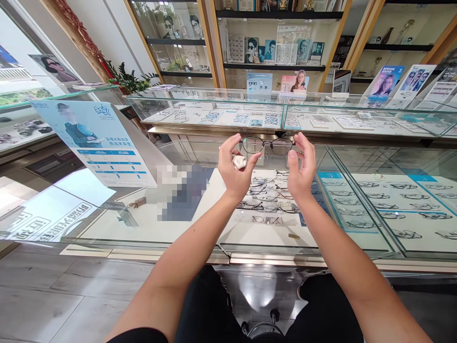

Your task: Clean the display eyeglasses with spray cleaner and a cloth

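A pair of eyeglasses (271, 146) with thin dark frames and round lenses is held up in both hands above a glass display case (200, 233). My left hand (233, 166) grips the left side of the frame between thumb and fingers. Tucked in that same hand is a small crumpled white cloth (239, 162). My right hand (303, 164) pinches the right side of the frame. The temples are mostly hidden by the hands and lenses. Beneath, several rows of eyeglass frames (266, 220) lie inside the case.
A blue and white sign (103, 143) stands on the case at the left. Another glass counter (214, 102) runs across behind, with shelves (278, 14) beyond. A potted plant (132, 78) is at the back left. A small brown item (138, 202) lies in the case.
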Tool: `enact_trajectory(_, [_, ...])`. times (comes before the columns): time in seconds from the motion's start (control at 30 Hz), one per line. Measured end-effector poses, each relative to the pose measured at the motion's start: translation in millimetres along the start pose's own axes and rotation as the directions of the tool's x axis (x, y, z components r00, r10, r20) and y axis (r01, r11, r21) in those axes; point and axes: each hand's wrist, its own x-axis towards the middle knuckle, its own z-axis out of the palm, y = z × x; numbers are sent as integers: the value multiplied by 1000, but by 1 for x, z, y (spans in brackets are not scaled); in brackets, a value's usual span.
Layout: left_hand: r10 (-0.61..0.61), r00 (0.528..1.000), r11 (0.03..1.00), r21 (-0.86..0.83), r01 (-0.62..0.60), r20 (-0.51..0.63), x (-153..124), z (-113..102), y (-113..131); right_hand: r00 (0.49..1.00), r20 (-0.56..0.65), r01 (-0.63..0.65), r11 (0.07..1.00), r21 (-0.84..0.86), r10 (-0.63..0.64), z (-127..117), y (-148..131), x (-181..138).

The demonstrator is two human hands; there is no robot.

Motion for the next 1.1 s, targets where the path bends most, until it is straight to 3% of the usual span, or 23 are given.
enact_trajectory(0.23, [133,990,991,2,-133,-49,0,1,-3,996,-29,-83,992,99,86,-1,1,6])
enact_trajectory(0.47, [-47,998,987,-155,51,28,-2,3,-3,948,80,-315,889,333,307,-1,-8,12])
enact_trajectory(0.7, [-238,966,948,-194,253,101,-2,5,-3,881,228,-473,785,399,415,-5,-10,16])
enact_trajectory(1.1, [-277,941,924,-213,317,196,-1,4,-2,873,209,-485,747,454,440,-6,-10,16])
